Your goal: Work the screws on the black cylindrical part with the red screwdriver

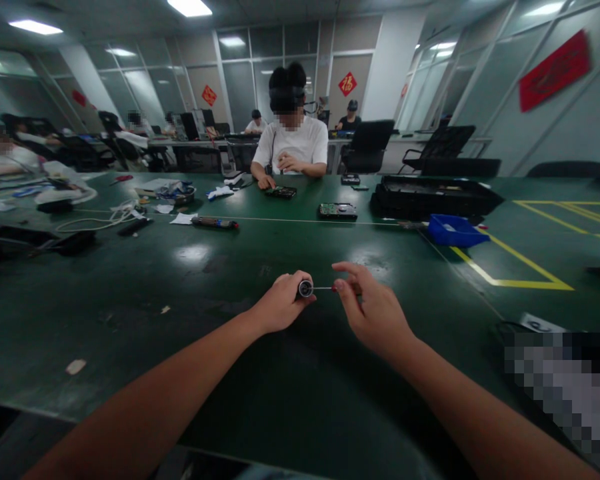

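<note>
Left hand (283, 303) gripping 1 dark cylinder (305, 289); 1 thin red-tipped rod (323, 289) runs between it and the right hand (373, 307). Right index and thumb parted, can't tell if they're pinching anything. 1 blue tray (455, 230) well beyond right fingers.

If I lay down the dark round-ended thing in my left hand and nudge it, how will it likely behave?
The dark round-ended thing would probably roll, since its visible end looks circular. It seems stiff: its rim looks evenly round in your left hand. It may slide too, as the table looks smooth and glossy.
</note>
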Available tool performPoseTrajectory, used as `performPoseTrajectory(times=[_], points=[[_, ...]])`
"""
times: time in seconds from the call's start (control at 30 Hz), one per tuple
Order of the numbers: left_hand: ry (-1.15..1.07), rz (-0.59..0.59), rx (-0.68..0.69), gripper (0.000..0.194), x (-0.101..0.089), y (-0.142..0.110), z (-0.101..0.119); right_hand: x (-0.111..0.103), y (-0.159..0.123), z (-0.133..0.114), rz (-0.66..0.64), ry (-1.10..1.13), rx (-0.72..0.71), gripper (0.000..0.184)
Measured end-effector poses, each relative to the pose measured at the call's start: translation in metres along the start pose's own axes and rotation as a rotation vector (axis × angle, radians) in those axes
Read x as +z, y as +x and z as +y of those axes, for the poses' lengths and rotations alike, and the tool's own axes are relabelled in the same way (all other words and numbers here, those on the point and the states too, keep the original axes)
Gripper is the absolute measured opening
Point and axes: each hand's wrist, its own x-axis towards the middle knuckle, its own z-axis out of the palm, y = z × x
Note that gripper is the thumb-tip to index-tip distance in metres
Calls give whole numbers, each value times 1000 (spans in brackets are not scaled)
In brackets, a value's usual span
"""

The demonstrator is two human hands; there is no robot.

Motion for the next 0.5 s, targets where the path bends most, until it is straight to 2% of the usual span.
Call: performPoseTrajectory(times=[0.1,0.23,0.33,0.5], points=[[-16,0,1,16,-1,0,3,2,-3,2,45,72,-4,31],[-27,12,23,15,-3,0,6,6,-4,6,117,225,87,20],[-45,23,29,16,-4,0,7,10,-1,10,146,453,198,15],[-49,16,23,19,-5,-1,10,16,8,19,237,821,376,21]])
